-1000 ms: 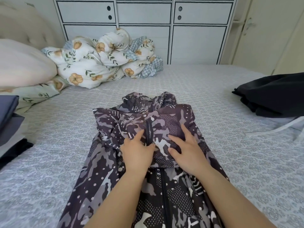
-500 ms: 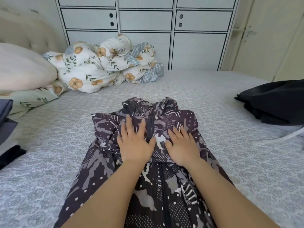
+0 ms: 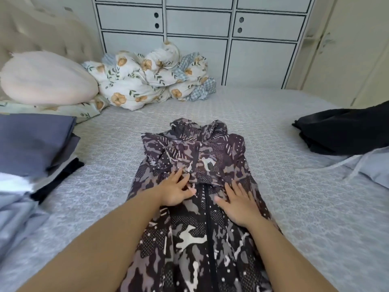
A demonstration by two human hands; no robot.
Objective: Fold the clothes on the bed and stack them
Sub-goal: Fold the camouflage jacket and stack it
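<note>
Pressing my left hand [image 3: 175, 191] and right hand [image 3: 239, 204], fingers flat and grasping nothing, on the camouflage jacket [image 3: 195, 207] mid-bed [image 3: 294, 207] near the front edge, I judge, keeps its folded-in sleeves smooth.

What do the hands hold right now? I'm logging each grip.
Nothing: left hand and right hand lie flat on the camouflage jacket, beside its zipper.

We saw the camouflage jacket [image 3: 195, 239] run off the bottom edge, hem out of frame. The left hand [image 3: 175, 191] covered fabric beneath its fingertips. The folded stack [image 3: 35, 148] and black garment [image 3: 345, 131] were cut by side edges; the stack's lower left was blurred.
</note>
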